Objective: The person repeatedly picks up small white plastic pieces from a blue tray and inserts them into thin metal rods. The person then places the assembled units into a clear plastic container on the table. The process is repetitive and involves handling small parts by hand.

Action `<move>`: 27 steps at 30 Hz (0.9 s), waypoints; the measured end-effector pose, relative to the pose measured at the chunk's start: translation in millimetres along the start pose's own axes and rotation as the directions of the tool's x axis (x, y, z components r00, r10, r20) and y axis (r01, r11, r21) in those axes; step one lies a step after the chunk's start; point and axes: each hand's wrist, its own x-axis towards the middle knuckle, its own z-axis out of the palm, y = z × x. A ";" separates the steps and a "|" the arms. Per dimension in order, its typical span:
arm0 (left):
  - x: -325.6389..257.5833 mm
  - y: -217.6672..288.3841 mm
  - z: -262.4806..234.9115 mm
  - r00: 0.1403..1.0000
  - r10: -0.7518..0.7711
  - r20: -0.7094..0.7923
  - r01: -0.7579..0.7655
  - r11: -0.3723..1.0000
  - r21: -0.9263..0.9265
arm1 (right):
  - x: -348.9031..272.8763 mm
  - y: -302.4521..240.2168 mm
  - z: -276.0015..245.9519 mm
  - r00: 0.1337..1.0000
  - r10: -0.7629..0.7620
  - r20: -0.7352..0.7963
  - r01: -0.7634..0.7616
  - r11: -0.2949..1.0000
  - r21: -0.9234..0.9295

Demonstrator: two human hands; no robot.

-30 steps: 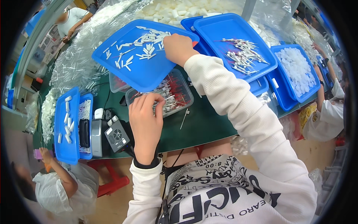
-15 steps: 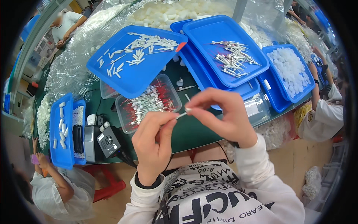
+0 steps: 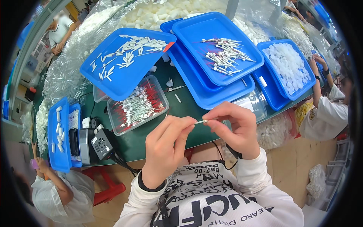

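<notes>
A thin white stick with a small white piece on it [image 3: 199,122] spans the gap between my fingertips. My left hand [image 3: 166,147] pinches its left end, while my right hand [image 3: 238,130] pinches the right end with thumb and forefinger. Just beyond my left hand sits a clear plastic box [image 3: 143,124] full of white-headed sticks with red ends. A short white tube [image 3: 177,98] lies loose on the green table [image 3: 185,108] beyond my fingers.
A tilted blue tray [image 3: 117,89] of short white tubes overhangs the box. Stacked blue trays [image 3: 189,30] stand right of it, the top one bearing finished-looking sticks. A black box with a fan [image 3: 101,145] stands at left. Co-workers sit on both sides.
Both hands have come closer to the table's front edge and slightly right, and the stick is now nearly level. The short white tube shows clear of my right hand.
</notes>
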 end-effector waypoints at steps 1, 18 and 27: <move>-0.2 -1.6 1.8 1.000 0.008 0.003 -0.008 1.000 0.006 | 0.5 0.9 -1.0 0.999 -0.032 0.010 0.032 0.999 -0.032; 2.6 -14.3 4.9 0.993 -0.108 0.040 0.107 0.994 0.026 | -5.5 17.1 6.8 0.977 -0.204 -0.058 0.155 0.871 -0.466; -3.7 -15.6 -0.7 0.998 -0.034 0.052 0.034 0.999 0.006 | -6.5 7.8 8.8 0.989 -0.140 0.043 0.145 0.889 -0.434</move>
